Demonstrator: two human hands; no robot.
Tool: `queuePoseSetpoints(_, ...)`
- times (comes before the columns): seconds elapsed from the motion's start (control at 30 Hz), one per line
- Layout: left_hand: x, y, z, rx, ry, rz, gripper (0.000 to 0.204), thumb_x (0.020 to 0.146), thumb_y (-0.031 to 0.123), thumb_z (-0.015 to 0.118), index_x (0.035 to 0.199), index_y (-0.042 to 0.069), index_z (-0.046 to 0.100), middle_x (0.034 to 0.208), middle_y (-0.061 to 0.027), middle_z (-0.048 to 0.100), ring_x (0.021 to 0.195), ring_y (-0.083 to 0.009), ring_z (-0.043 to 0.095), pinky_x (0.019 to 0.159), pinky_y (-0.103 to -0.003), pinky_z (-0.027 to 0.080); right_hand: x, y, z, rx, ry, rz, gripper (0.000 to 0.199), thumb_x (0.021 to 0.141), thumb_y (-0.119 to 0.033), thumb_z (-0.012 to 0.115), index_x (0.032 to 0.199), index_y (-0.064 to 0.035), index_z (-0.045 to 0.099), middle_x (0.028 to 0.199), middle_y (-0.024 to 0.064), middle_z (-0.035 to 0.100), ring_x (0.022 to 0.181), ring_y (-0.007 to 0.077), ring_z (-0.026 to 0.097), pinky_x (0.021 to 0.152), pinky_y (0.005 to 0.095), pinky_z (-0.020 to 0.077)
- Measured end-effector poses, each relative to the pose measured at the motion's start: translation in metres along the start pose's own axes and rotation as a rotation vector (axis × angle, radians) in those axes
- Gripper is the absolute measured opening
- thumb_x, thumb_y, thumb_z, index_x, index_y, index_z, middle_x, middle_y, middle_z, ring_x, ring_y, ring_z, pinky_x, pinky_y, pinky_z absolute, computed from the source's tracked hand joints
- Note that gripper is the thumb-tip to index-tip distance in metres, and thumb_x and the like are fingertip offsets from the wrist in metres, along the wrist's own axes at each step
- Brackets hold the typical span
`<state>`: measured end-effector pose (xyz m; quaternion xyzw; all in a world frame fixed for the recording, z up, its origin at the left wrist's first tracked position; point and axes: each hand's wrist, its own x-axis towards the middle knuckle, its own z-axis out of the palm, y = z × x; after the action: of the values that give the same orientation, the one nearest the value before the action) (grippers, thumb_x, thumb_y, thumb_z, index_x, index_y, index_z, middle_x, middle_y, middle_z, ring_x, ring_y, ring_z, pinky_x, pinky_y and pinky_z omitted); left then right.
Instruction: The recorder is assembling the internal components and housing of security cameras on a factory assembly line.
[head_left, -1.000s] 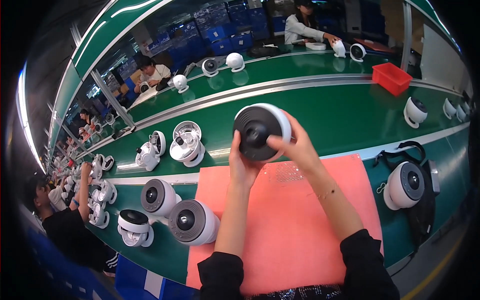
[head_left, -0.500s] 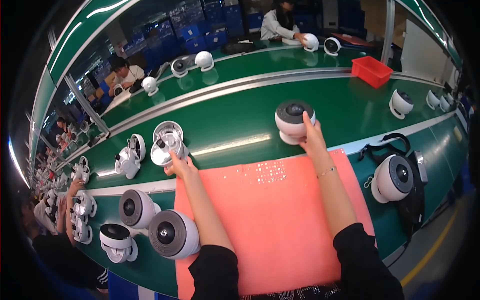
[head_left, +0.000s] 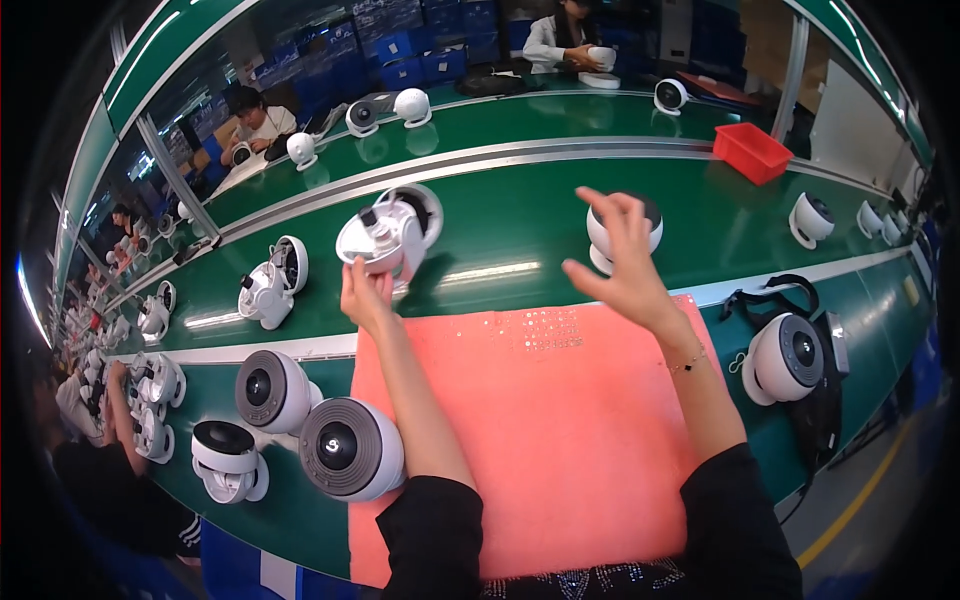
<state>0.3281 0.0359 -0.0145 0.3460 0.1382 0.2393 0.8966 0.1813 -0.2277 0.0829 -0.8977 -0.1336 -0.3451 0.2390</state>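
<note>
Left hand (head_left: 367, 298) holds open-backed white device (head_left: 384, 238) beyond far edge of pink mat (head_left: 560, 440); right hand (head_left: 632, 278) spread near dark-topped device (head_left: 654, 237). Step seems pick-up; next calls for drawing piece matward.

The right hand (head_left: 630, 268) partly hides a unit (head_left: 653, 237); contact cannot be determined. Pieces (head_left: 553, 330) on the pad (head_left: 570, 450) are too small to identify. The lower edge cuts off both sleeves (head_left: 735, 515).

The open housing (head_left: 388, 245) is white and black, the mat (head_left: 560, 440) coral pink, the desk (head_left: 308, 518) green, the bin (head_left: 752, 155) red.
</note>
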Motion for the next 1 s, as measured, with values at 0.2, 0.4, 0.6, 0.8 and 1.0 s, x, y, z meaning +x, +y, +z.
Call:
queuePoseSetpoints(0.2,-0.045,0.020,0.038,0.207,-0.299,-0.158,0.040,0.079,0.027,0.059,0.103,-0.005,0.054,0.085,-0.0212,0.059,0.073,-0.0239,0.062,0.063,-0.027,0.055,-0.013,-0.009,0.003,-0.426,-0.205,-0.268,0.071,0.067,-0.006,0.065,0.131,-0.0213,0.038,0.129,0.0113,0.033,0.107,0.0332,0.036,0.101,0.0598,0.0131)
queuePoseSetpoints(0.4,-0.082,0.043,0.055,0.486,-0.569,-0.203,0.039,0.082,0.034,0.050,0.099,-0.001,0.055,0.079,-0.0168,0.061,0.068,-0.0208,0.063,0.059,-0.028,0.053,-0.048,-0.003,-0.028,-0.631,-0.093,-0.332,0.059,0.066,0.005,0.055,0.119,-0.0213,0.055,0.110,0.0002,0.054,0.103,0.0279,0.039,0.104,0.0566,0.0026)
queuePoseSetpoints(0.6,-0.087,0.048,0.056,0.496,-0.804,-0.281,0.032,0.082,0.033,0.046,0.103,0.010,0.057,0.080,-0.0068,0.062,0.067,-0.0147,0.062,0.055,-0.025,0.048,-0.080,-0.004,-0.081,-0.567,0.076,-0.529,0.042,0.058,-0.001,0.069,0.092,-0.0240,0.068,0.098,-0.0018,0.047,0.101,0.0252,0.030,0.097,0.0529,0.0327)
queuePoseSetpoints(0.8,-0.095,0.019,0.053,0.501,-1.712,-0.335,0.026,0.082,0.018,0.054,0.099,-0.001,0.061,0.095,-0.0076,0.062,0.091,-0.0124,0.057,0.080,-0.024,0.044,-0.087,-0.038,-0.105,0.053,-0.109,-0.458,0.046,0.059,-0.009,0.077,0.100,-0.0080,0.055,0.091,0.0096,0.057,0.090,0.0329,0.053,0.074,0.0395,0.0474)
queuePoseSetpoints(1.0,-0.195,-0.046,0.060,0.654,-2.615,-0.690,0.024,0.084,0.021,0.052,0.086,-0.001,0.062,0.080,-0.0049,0.062,0.075,-0.0098,0.056,0.069,-0.023,0.044,-0.107,-0.053,-0.083,0.603,-0.734,0.204,0.052,0.077,-0.025,0.066,0.117,0.0010,0.045,0.104,0.0159,0.057,0.095,0.0266,0.057,0.083,0.0328,0.0438)
